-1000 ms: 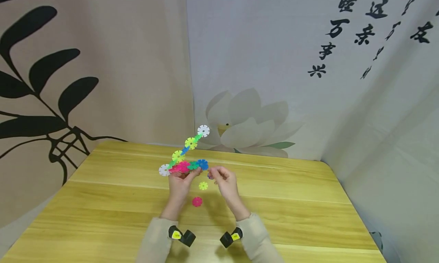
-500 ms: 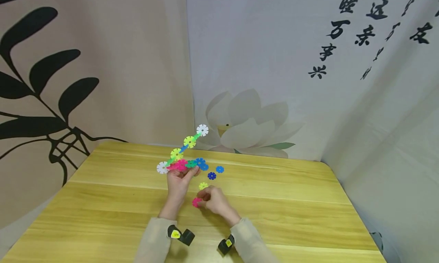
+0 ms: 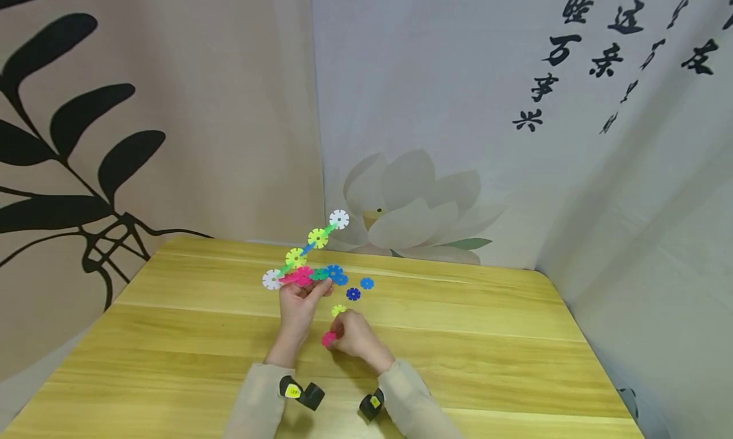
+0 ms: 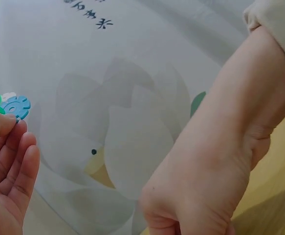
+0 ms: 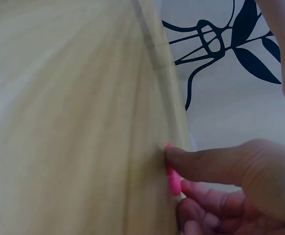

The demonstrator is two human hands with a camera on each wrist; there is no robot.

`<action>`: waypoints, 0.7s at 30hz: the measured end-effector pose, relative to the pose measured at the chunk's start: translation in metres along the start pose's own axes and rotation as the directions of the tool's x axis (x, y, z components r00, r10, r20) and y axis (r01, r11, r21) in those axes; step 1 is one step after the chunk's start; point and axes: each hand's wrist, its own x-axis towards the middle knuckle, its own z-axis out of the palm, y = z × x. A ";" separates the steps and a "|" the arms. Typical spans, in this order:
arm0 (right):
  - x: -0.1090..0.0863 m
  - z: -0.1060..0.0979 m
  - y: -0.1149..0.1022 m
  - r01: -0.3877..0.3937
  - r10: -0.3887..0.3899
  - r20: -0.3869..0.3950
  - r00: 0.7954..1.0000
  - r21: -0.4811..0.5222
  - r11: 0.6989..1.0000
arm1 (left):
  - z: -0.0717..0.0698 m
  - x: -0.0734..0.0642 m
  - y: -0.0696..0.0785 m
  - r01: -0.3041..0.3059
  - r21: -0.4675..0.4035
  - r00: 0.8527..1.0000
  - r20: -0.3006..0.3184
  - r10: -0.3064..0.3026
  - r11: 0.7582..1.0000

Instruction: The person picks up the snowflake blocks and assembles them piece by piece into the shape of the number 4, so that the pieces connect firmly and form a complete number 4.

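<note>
Discs [image 3: 303, 275] are pinched by left hand [image 3: 298, 304]; right hand [image 3: 355, 334] apparently pinches pink disc [image 3: 328, 340], unseen in left wrist view

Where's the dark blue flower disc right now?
In the head view, the dark blue flower disc lies on the table, right of the left hand, between the loose lighter-blue disc and the loose yellow disc.
</note>
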 end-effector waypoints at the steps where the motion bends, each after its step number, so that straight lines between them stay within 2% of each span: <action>1: 0.000 0.000 -0.001 -0.004 0.004 0.000 1.000 -0.003 1.000 | 0.000 0.000 0.000 0.000 0.004 1.000 0.001 0.000 1.000; 5: 0.002 0.000 0.000 -0.029 0.030 -0.015 0.999 0.030 0.999 | 0.000 0.001 0.001 -0.004 0.006 1.000 0.008 0.003 1.000; 8: 0.001 0.001 0.004 -0.036 0.041 -0.041 0.998 0.125 0.992 | 0.000 0.001 0.002 -0.004 0.001 1.000 0.005 0.004 1.000; 11: -0.001 -0.003 0.008 -0.050 0.071 -0.062 0.996 0.287 0.957 | 0.000 0.001 0.002 -0.005 0.008 1.000 0.005 0.005 1.000; 13: -0.003 -0.010 0.009 -0.066 0.106 -0.074 0.992 0.416 0.907 | 0.000 0.001 0.002 -0.007 0.012 1.000 0.007 0.007 1.000; 16: -0.005 -0.025 0.008 -0.096 0.171 -0.070 0.983 0.596 0.797 | 0.000 0.001 0.001 -0.013 0.012 1.000 0.018 0.013 1.000; 19: -0.007 -0.043 0.006 -0.119 0.221 -0.053 0.974 0.710 0.694 | -0.001 0.002 -0.001 -0.017 0.008 1.000 0.024 0.017 1.000; 21: -0.008 -0.055 0.004 -0.125 0.243 -0.046 0.969 0.756 0.642 | -0.001 0.002 -0.002 -0.021 0.008 0.999 0.030 0.021 1.000</action>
